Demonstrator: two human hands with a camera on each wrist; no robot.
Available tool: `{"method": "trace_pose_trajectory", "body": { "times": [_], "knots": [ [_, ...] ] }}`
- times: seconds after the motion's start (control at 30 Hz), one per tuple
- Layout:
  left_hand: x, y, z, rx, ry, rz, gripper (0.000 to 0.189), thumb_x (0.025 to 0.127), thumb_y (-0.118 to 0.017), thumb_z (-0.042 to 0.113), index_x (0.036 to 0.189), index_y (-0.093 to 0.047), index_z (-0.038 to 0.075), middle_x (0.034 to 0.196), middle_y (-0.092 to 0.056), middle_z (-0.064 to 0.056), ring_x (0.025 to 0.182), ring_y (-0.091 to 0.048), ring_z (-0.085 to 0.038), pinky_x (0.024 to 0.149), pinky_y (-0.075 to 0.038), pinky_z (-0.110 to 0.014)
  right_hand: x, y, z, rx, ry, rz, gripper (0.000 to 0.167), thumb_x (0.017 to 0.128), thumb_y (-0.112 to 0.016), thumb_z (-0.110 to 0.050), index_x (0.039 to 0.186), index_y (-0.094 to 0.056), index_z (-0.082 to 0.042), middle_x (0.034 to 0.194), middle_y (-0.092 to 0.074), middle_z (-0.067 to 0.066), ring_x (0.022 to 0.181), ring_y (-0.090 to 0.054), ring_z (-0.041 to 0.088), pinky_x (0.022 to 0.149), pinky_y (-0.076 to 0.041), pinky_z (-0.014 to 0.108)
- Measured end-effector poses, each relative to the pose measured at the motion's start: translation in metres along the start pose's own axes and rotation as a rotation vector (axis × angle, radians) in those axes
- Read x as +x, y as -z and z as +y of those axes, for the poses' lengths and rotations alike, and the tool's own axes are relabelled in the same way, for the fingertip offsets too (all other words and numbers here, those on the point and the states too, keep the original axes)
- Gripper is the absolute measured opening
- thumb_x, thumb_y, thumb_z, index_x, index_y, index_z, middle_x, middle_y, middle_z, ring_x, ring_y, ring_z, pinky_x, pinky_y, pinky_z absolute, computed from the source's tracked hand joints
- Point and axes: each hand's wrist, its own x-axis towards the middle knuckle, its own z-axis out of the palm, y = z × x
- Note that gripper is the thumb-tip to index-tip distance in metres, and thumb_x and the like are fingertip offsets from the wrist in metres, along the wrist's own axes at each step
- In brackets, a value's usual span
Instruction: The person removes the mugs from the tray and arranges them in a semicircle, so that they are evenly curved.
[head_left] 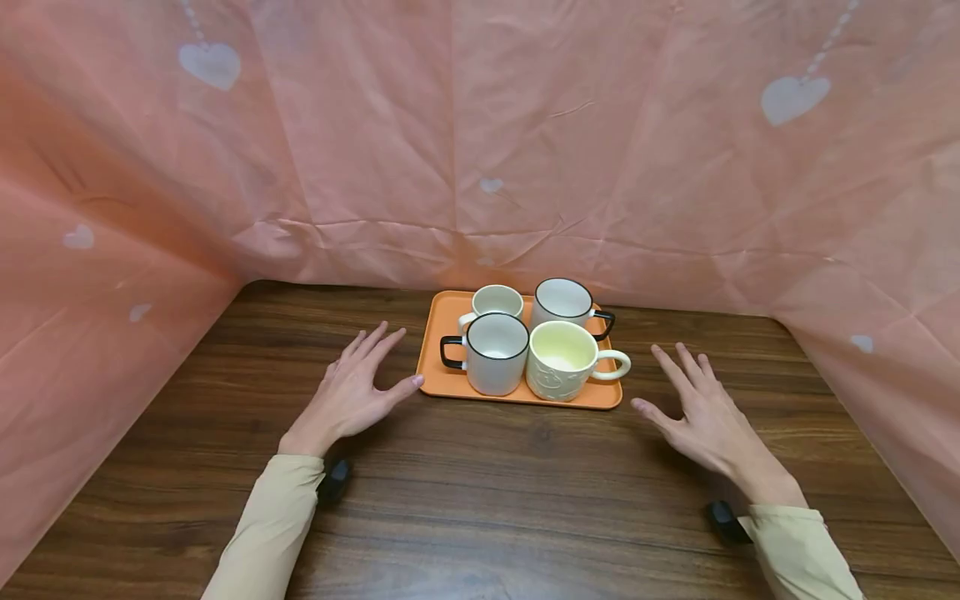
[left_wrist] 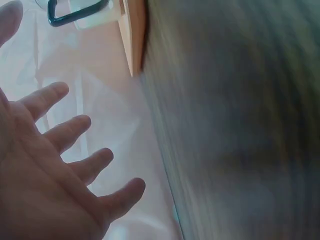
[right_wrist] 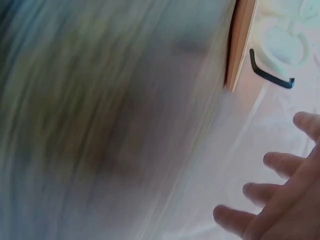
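Observation:
An orange tray lies on the table, bearing mugs in two rows. In front are a white mug with a black rim and handle and a pale yellow embossed mug. Behind them stand a smaller off-white mug and another black-rimmed white mug. My left hand hovers at the tray's left end, fingers spread, its thumb tip close to the corner; whether it touches cannot be told. To the tray's right, my right hand is spread too, apart from the tray and holding nothing.
Dark wood-grain table extends in front of the tray and to both sides. Pink cloth with white hearts hangs behind the table and along its left and right sides, close behind the tray.

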Motion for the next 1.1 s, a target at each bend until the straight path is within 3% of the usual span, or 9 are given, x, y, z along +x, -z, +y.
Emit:
{"method": "trace_pose_trajectory", "body": {
  "times": [0.27, 0.6, 0.93, 1.1],
  "knots": [
    [0.016, -0.007, 0.003, -0.072, -0.023, -0.050, 0.082, 0.092, -0.058, 0.071, 0.159, -0.035, 0.031, 0.169, -0.027, -0.008, 0.156, -0.023, -0.040, 0.108, -0.023, -0.084, 0.005, -0.006, -0.010, 0.067, 0.024, -0.016, 0.082, 0.098, -0.059, -0.059, 0.165, -0.021, -0.029, 0.170, -0.016, 0.021, 0.154, -0.016, 0.051, 0.105, -0.026, 0.083],
    [0.033, -0.012, 0.000, -0.130, -0.019, -0.140, 0.086, 0.090, -0.064, 0.068, 0.160, -0.035, 0.027, 0.167, -0.030, -0.011, 0.154, -0.025, -0.041, 0.118, -0.025, -0.070, 0.013, -0.009, -0.018, 0.097, 0.074, 0.005, 0.079, 0.097, -0.061, -0.058, 0.163, -0.028, -0.030, 0.170, -0.020, 0.015, 0.154, -0.022, 0.047, 0.105, -0.031, 0.079],
    [0.048, -0.011, -0.007, -0.119, -0.032, -0.216, 0.092, 0.082, -0.077, 0.059, 0.158, -0.038, 0.024, 0.155, -0.043, -0.012, 0.143, -0.036, -0.039, 0.114, -0.036, -0.064, 0.022, -0.010, -0.028, 0.127, 0.120, 0.023, 0.074, 0.098, -0.062, -0.053, 0.159, -0.036, -0.022, 0.167, -0.028, 0.017, 0.151, -0.030, 0.047, 0.108, -0.033, 0.074],
    [0.058, -0.014, -0.012, -0.132, -0.058, -0.256, 0.095, 0.081, -0.079, 0.056, 0.158, -0.038, 0.020, 0.148, -0.049, -0.012, 0.129, -0.049, -0.035, 0.109, -0.042, -0.056, 0.029, -0.014, -0.031, 0.186, 0.149, 0.052, 0.069, 0.099, -0.064, -0.047, 0.157, -0.040, -0.019, 0.162, -0.036, 0.020, 0.145, -0.038, 0.048, 0.108, -0.036, 0.072]
  ]
}}
